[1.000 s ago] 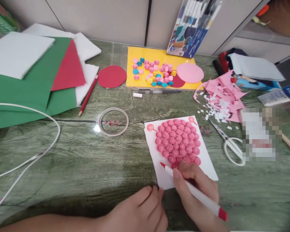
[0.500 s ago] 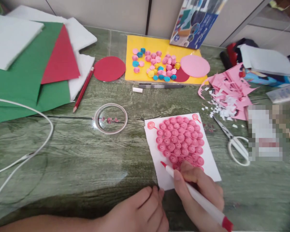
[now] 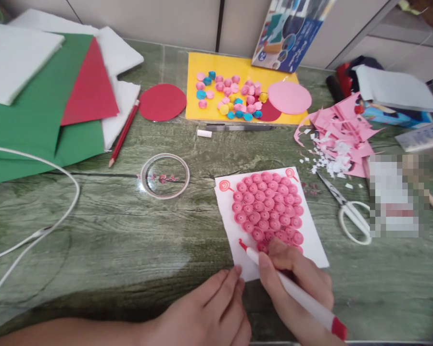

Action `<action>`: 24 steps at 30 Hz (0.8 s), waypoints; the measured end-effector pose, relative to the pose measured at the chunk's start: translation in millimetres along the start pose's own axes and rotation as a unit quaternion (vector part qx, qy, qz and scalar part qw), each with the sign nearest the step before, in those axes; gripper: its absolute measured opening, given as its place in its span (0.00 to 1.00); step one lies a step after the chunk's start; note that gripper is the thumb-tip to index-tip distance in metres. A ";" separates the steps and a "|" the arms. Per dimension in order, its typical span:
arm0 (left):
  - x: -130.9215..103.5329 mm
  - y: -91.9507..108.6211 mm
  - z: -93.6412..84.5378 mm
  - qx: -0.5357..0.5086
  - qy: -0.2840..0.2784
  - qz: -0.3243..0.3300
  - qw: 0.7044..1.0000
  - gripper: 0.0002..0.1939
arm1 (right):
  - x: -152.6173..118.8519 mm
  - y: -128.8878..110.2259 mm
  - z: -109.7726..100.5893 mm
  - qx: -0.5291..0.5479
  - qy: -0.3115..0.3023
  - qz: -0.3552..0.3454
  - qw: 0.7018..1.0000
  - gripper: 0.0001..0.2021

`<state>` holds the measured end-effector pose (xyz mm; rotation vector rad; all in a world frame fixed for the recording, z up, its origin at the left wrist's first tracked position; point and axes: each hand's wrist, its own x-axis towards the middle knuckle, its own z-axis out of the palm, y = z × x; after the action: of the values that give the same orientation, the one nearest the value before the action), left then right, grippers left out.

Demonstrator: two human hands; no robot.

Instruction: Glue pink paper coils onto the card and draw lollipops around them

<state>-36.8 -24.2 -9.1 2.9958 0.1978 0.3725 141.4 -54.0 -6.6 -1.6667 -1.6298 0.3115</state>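
A white square sheet [image 3: 312, 240] lies on the green wood-grain table, covered in the middle by several pink paper coils [image 3: 269, 202]. Small red spiral drawings mark its two upper corners. My right hand [image 3: 298, 278] grips a white marker [image 3: 305, 298] with a red tip and red end; the tip touches the sheet left of the coils, where a small red mark shows. My left hand [image 3: 216, 305] rests at the sheet's lower left edge, its fingers together and fingertips on the paper, with nothing seen in them.
A tape roll [image 3: 165, 176] lies left of the sheet, white-handled scissors [image 3: 353, 218] to its right. Behind are a yellow sheet [image 3: 195, 108] with small paper rolls, pink scraps [image 3: 361, 142], a pen and a marker cap [image 3: 204, 133]. A white cable [image 3: 74, 202] curves at left.
A small red stroke now shows at the marker's tip. My left hand's fingertips have moved up slightly onto the sheet's lower left edge.
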 end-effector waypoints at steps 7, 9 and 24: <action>-0.4 -0.8 0.4 -0.013 -0.003 -0.005 1.000 0.10 | 2.5 -2.9 0.9 -0.015 0.002 0.011 1.000 0.10; -0.1 -1.6 -0.2 -0.011 -0.001 -0.003 1.000 0.10 | 1.5 -1.9 0.8 -0.021 -0.003 0.009 1.000 0.10; -0.1 -2.5 0.9 -0.007 0.009 0.002 1.000 0.10 | 0.0 -2.1 2.0 -0.057 0.013 0.018 0.998 0.11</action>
<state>-36.9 -21.8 -10.3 2.9796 0.1898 0.3989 138.5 -53.5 -6.6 -1.7785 -1.6262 0.2172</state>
